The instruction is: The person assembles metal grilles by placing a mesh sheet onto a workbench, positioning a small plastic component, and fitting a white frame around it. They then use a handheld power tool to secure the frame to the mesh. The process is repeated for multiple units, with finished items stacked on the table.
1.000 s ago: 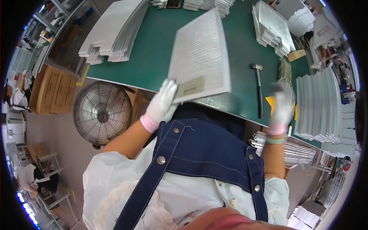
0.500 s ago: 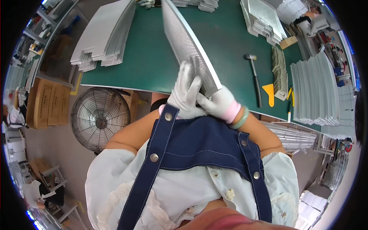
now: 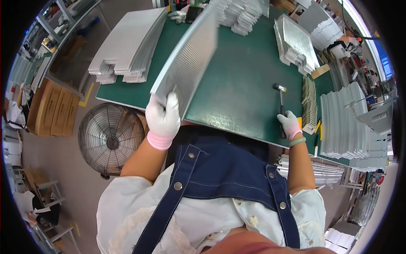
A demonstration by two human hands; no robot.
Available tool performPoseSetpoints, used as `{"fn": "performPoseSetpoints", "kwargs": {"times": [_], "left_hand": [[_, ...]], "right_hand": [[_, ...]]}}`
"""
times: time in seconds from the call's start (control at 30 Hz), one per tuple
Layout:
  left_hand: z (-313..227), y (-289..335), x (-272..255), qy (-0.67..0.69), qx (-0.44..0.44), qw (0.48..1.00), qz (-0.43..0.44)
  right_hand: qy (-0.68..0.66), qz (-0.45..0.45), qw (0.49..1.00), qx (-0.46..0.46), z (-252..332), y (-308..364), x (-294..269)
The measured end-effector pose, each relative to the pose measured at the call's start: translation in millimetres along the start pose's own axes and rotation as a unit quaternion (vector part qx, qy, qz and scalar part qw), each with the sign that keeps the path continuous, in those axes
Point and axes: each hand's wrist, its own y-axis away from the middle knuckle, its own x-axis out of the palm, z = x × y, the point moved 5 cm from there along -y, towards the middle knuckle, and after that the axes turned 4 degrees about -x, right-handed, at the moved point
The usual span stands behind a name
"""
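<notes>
From the view's centre, the left hand point(image 3: 164, 116), near nine o'clock, grips a mesh panel point(image 3: 187, 61) slanting up to twelve; the right hand point(image 3: 290, 122), at three, clasps a hammer point(image 3: 282, 105) on the green counter point(image 3: 245, 93). Farther out at nine stands a caged fan point(image 3: 111, 137).

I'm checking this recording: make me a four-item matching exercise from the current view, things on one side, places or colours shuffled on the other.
Column one
1. Panel
2. Hammer
3. Fan
4. Bracelet

Column two
A. Pale green, around the wrist
B. Left of the green table, behind a round wire guard
C. Held tilted by the gloved left hand
D. Black handle, with the gloved right hand at it

Right pairs: 1-C, 2-D, 3-B, 4-A
</notes>
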Motion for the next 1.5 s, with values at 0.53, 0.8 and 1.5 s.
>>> {"fn": "performPoseSetpoints", "kwargs": {"times": [0.53, 0.8, 1.5], "left_hand": [[-7.0, 19.8, 19.0, -0.114, 0.052, 0.985, 0.117], [-6.0, 22.6, 20.2, -0.051, 0.032, 0.992, 0.109], [39.3, 80.1, 82.7, -0.298, 0.181, 0.807, 0.477]], "right_hand": [[0.243, -0.287, 0.876, -0.301, 255.9, -2.5, -122.2], [0.359, -0.118, 0.914, -0.146, 201.6, -38.3, -95.2], [0.320, -0.040, 0.944, -0.073, 152.0, -71.5, 25.5]]}}
